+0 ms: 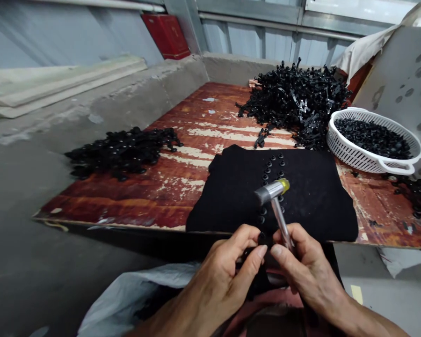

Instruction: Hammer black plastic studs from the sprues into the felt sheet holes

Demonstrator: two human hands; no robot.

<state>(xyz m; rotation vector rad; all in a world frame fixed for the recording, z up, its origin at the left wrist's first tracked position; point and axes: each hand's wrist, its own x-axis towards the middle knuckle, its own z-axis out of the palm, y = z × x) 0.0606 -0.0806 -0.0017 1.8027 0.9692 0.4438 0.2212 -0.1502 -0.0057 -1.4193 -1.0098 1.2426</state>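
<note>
A black cloth (312, 201) lies on the worn red board (143, 187) with a line of small black round parts (271, 169) down its middle. My right hand (303, 262) is closed round the metal handle of a small hammer (274, 193), whose yellow-tipped head hovers over the row. My left hand (228, 271) pinches a small black part at the near end of the row, its fingertips touching those of my right hand.
A white basket (375, 161) of black round pieces stands at the right. A big heap of black plastic strips (294, 100) lies behind it, a smaller heap (121, 152) at the left. A red box (166, 35) leans on the back wall. Grey plastic bag (126, 299) near my lap.
</note>
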